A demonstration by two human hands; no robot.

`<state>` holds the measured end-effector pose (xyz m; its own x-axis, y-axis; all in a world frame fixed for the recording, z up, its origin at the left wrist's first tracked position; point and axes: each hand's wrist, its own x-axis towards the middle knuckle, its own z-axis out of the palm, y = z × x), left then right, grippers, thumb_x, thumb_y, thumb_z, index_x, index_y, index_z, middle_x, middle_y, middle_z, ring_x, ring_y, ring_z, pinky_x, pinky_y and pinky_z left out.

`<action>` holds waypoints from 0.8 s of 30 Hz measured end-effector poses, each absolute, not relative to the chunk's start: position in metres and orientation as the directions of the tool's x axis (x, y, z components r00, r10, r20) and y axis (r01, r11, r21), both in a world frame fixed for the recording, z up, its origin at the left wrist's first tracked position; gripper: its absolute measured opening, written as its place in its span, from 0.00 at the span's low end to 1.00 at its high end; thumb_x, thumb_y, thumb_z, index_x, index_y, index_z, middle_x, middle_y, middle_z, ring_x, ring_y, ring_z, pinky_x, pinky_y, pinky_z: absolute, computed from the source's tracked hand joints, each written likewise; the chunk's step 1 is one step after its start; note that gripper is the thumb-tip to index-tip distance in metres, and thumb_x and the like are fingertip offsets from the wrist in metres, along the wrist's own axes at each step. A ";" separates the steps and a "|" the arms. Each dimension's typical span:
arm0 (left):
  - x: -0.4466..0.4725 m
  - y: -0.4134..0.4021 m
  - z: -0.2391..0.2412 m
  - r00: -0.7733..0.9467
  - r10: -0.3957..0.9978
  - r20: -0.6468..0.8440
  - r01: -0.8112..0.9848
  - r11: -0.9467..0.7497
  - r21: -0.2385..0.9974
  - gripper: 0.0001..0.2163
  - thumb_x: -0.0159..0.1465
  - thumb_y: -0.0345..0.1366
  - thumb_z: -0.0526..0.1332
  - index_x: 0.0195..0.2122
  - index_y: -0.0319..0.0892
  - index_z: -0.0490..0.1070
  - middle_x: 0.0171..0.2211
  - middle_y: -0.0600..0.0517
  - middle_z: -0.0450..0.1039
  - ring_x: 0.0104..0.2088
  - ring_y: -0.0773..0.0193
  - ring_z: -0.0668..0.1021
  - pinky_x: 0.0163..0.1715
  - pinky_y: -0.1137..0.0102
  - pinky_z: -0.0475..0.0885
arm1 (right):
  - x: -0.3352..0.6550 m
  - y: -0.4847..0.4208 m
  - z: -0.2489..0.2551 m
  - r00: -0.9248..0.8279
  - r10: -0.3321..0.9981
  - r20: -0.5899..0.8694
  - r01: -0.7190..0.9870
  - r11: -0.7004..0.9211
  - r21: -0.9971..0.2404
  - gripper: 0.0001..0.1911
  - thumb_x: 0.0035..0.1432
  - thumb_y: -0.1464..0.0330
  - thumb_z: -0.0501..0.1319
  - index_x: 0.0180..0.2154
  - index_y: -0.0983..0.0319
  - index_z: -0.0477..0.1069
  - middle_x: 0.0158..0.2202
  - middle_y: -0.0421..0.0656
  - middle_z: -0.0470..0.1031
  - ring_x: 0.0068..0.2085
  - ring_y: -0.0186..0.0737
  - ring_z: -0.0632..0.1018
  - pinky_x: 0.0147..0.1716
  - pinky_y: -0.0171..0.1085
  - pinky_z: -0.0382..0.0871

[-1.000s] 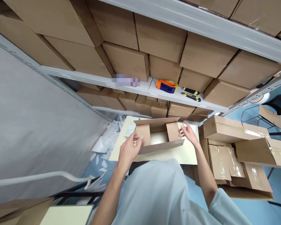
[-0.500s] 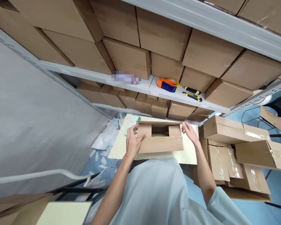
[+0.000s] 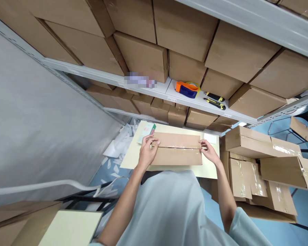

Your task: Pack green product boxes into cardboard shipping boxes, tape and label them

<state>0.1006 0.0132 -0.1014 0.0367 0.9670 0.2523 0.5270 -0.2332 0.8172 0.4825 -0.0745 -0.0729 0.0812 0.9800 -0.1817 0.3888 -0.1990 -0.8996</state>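
Note:
A long cardboard box (image 3: 176, 156) lies on the pale yellow tabletop (image 3: 129, 159) in front of me. Its two long top flaps lie flat, meeting along a narrow seam in the middle. My left hand (image 3: 147, 152) grips the left end, fingers bent over the top edge near the seam. At the opposite end, the bent fingers of my right hand (image 3: 208, 150) hold the edge by the seam. The inside of the box is hidden under the flaps.
Behind the table, a shelf holds an orange and blue tape dispenser (image 3: 187, 89) and two utility knives (image 3: 215, 99). A green and white small box (image 3: 146, 132) sits back left on the table. Taped cartons (image 3: 261, 143) are piled at right; paper scraps (image 3: 115, 143) litter the floor at left.
The far long flap, upright before, has folded down toward me and now covers the opening. Both hands have stayed at the box's ends, with the right hand's fingers now lower at the seam.

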 end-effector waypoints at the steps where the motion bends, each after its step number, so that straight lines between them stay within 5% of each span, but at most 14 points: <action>1: 0.100 0.013 -0.103 0.041 0.972 0.232 0.526 -0.218 0.822 0.12 0.73 0.50 0.63 0.47 0.48 0.78 0.58 0.41 0.76 0.64 0.47 0.79 0.66 0.52 0.74 | 0.482 -0.076 -0.073 0.082 0.979 -0.185 0.383 -0.203 -0.901 0.20 0.62 0.57 0.64 0.54 0.54 0.73 0.58 0.48 0.78 0.52 0.46 0.82 0.50 0.45 0.81; 12: 0.095 0.013 -0.112 0.093 0.986 0.138 0.506 -0.166 0.846 0.16 0.68 0.54 0.67 0.50 0.49 0.77 0.65 0.41 0.76 0.70 0.46 0.76 0.69 0.51 0.71 | 0.471 -0.083 -0.072 0.146 0.966 -0.211 0.322 -0.248 -0.914 0.33 0.59 0.38 0.69 0.52 0.54 0.72 0.58 0.52 0.76 0.52 0.52 0.82 0.44 0.46 0.82; 24: 0.103 0.005 -0.120 0.043 0.992 0.121 0.466 -0.127 0.876 0.13 0.68 0.49 0.68 0.49 0.49 0.78 0.70 0.41 0.73 0.73 0.45 0.73 0.71 0.50 0.70 | 0.463 -0.088 -0.073 0.148 0.964 -0.222 0.327 -0.260 -0.909 0.35 0.62 0.36 0.65 0.55 0.54 0.70 0.60 0.53 0.75 0.53 0.53 0.82 0.44 0.45 0.81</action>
